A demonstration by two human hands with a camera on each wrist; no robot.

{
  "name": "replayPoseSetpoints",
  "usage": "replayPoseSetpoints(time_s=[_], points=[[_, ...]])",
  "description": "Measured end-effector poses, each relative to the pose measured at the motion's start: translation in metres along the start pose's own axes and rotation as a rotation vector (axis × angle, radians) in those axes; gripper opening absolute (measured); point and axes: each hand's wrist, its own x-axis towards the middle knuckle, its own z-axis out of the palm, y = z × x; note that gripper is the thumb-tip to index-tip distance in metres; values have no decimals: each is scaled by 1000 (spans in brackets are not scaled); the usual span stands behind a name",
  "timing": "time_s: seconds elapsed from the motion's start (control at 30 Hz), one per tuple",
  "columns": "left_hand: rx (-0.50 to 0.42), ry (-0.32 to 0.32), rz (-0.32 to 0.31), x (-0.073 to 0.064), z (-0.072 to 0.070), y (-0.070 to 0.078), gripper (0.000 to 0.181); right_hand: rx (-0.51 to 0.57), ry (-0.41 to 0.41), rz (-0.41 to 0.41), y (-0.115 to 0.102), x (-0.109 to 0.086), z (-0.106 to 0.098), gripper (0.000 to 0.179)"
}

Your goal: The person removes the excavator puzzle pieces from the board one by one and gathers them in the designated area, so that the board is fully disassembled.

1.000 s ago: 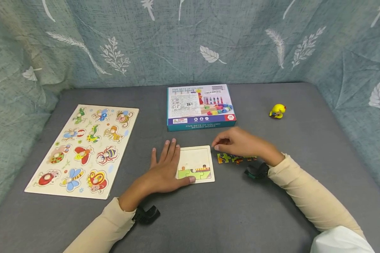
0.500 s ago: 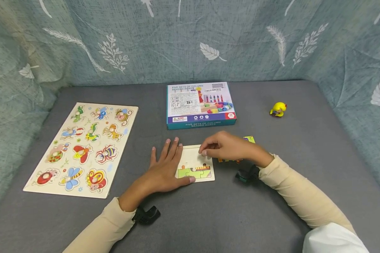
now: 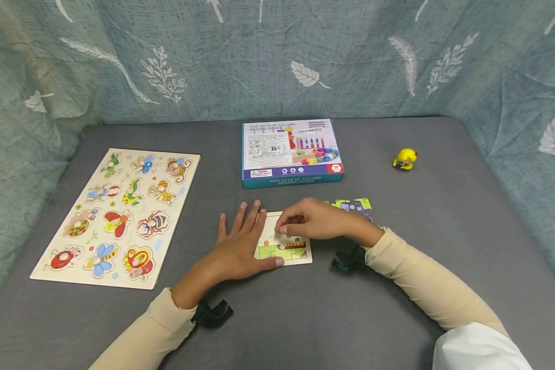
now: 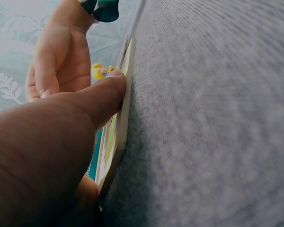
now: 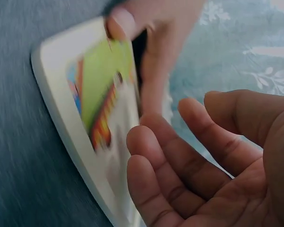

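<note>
My left hand (image 3: 238, 252) lies spread at the left side of a small wooden puzzle board (image 3: 271, 222), its thumb on the near edge. Joined green jigsaw pieces (image 3: 270, 252), part of a picture with a red-and-yellow strip, fill the near portion of the tray. Over the board's bare far part hovers my right hand (image 3: 316, 220), fingers loosely bent. Nothing shows between its thumb and fingers (image 5: 144, 142) in the right wrist view. Loose jigsaw pieces (image 3: 363, 204) lie just right of the board, partly hidden by that hand.
A large insect peg puzzle (image 3: 120, 218) lies at the left. Behind the small board is a flat toy box (image 3: 291, 154). A yellow toy duck (image 3: 405, 159) stands at the back right. A patterned curtain (image 3: 277, 61) hangs behind the grey table (image 3: 333, 318).
My right hand has moved left from above the loose pieces to over the board, uncovering some of those pieces. My left hand has stayed at the board.
</note>
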Motion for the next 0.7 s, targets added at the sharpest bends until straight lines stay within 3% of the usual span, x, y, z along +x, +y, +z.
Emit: replayPoseSetpoints(time_s=[0.13, 0.7], points=[[17, 0, 4, 0, -1, -2, 111, 53, -44, -10, -2, 6, 7, 19], [31, -3, 6, -1, 0, -1, 109, 96, -88, -20, -2, 12, 12, 20]])
